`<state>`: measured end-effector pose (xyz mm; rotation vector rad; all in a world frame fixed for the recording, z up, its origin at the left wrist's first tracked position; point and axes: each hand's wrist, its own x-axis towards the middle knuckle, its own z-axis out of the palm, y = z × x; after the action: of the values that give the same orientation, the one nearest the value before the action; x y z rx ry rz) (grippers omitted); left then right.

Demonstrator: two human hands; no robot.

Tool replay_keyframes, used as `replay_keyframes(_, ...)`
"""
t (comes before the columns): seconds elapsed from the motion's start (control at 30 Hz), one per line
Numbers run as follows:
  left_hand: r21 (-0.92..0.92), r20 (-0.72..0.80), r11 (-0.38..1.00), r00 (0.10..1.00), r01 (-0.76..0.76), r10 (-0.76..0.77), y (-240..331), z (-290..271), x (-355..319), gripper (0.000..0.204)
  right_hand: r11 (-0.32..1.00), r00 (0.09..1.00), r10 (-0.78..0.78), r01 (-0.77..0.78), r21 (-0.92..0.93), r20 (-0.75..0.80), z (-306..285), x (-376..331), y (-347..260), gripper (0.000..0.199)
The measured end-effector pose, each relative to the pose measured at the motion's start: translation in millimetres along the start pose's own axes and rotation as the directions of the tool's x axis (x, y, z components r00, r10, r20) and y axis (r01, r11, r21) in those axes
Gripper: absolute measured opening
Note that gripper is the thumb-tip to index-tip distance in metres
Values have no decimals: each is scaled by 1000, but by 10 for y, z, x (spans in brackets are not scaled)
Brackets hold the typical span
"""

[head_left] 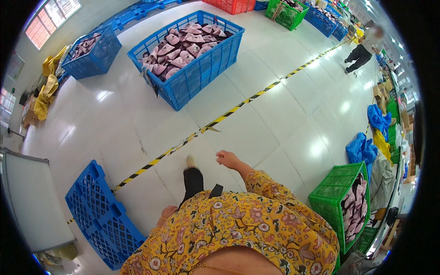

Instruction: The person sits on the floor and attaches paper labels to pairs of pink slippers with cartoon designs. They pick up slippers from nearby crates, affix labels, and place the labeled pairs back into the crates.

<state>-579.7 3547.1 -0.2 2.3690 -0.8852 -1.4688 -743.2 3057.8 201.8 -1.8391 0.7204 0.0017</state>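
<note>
My right hand point(227, 159) swings out in front of my body over the pale tiled floor. Its fingers are loosely curled in and nothing shows in them. Low at my left side, my left hand point(169, 212) hangs half hidden by my floral sleeve, so its fingers do not show clearly. The blue plastic pallet point(98, 206) is the nearest thing to it, a short way to the left. Ahead stands a large blue crate point(201, 68) heaped with pink and black slipper-like pieces point(185, 43), apart from both hands.
Yellow-and-black tape point(243, 103) crosses the floor. At my right stands a green crate point(337, 201) of pink pieces, near blue sacks point(362, 149). A smaller blue crate point(94, 55) is far left; a whiteboard point(36, 197) is near left. A person point(362, 50) stands far right.
</note>
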Motion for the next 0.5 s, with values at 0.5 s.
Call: replay_keyframes(0.5,-15,-387,999,921,35,-39,3427,-4607,3013,28,736,843,506,-533,-417,-184,-2256,111,1968,13)
